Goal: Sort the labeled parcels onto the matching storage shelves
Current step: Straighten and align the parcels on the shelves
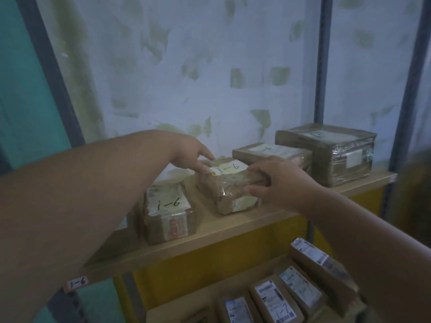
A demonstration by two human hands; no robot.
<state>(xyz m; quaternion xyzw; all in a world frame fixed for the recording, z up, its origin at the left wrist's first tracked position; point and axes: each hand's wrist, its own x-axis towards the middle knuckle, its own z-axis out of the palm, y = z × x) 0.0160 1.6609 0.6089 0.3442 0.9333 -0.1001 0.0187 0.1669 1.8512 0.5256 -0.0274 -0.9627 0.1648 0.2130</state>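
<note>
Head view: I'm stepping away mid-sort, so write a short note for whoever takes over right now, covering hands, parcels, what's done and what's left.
Left hand: fingers straight, touching the top of the parcel marked 1-6.
Right hand: fingers curled round that parcel's right end.
The parcel lies on the shelf tagged 1-6, so the match is right.
Done: another 1-6 parcel stands left of it; two more boxes sit behind to the right, labels unclear.
Lower shelf parcels include one marked 1-7.
Left: let go of this parcel; parcels still to sort are out of view.
</note>
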